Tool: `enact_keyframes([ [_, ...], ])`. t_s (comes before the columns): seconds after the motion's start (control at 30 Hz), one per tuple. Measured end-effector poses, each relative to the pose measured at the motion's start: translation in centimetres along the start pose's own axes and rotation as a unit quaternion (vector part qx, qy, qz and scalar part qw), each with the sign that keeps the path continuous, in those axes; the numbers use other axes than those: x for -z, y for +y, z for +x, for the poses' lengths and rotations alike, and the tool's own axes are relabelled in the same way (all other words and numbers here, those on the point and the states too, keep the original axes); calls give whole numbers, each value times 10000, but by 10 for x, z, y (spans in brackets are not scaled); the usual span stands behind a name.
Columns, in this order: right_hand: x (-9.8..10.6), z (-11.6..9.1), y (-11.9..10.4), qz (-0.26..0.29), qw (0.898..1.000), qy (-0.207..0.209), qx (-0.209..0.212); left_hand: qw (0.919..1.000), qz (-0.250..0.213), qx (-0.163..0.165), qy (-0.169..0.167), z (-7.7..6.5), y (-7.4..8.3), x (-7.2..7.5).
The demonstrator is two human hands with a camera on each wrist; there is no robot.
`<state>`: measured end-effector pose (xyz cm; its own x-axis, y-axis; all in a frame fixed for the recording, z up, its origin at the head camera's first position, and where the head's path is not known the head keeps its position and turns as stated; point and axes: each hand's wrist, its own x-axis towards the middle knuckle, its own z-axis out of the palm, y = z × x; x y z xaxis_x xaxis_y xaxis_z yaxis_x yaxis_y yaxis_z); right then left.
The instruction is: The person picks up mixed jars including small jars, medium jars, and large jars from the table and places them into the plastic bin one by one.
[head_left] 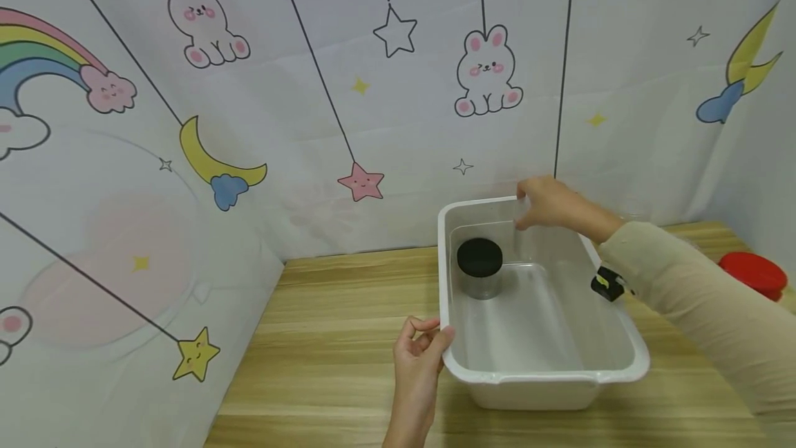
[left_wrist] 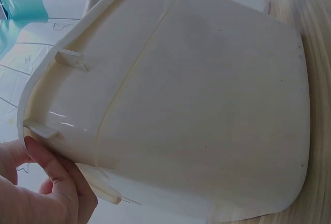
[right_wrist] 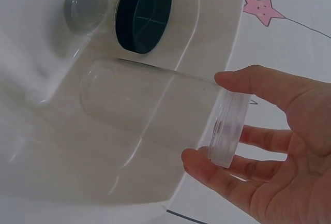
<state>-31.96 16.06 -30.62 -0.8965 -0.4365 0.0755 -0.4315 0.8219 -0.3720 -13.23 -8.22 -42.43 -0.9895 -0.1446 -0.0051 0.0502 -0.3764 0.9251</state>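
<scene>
A white plastic basin (head_left: 547, 393) stands on the wooden table. My left hand (head_left: 418, 361) pinches its left rim between thumb and fingers, near the front corner. At the far right corner my right hand (head_left: 550, 202) grips a clear jar by its clear lid (right_wrist: 228, 131), thumb on one side and fingers on the other. The clear jar (right_wrist: 150, 100) hangs upright down inside the basin; whether its base touches the bottom I cannot tell. Beside it, in the far left corner, stands a clear jar with a black lid (head_left: 480, 258).
To the right of the basin, partly behind my sleeve (head_left: 690, 303), is a red lid (head_left: 752, 274). A faint clear object (head_left: 636, 215) shows behind my right forearm. A patterned cloth (head_left: 423, 123) hangs behind the wooden table (head_left: 348, 323).
</scene>
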Motion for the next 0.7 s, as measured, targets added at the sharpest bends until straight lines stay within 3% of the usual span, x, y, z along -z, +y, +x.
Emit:
enact_keyframes([
  [0.3,-12,2,4,-122,9998,33,143,10000,5,-5,-10,0,-1,0],
  [0.7,-19,2,-1,-42,9998,-176,-52,10000,31,40,40,1,1,-1],
])
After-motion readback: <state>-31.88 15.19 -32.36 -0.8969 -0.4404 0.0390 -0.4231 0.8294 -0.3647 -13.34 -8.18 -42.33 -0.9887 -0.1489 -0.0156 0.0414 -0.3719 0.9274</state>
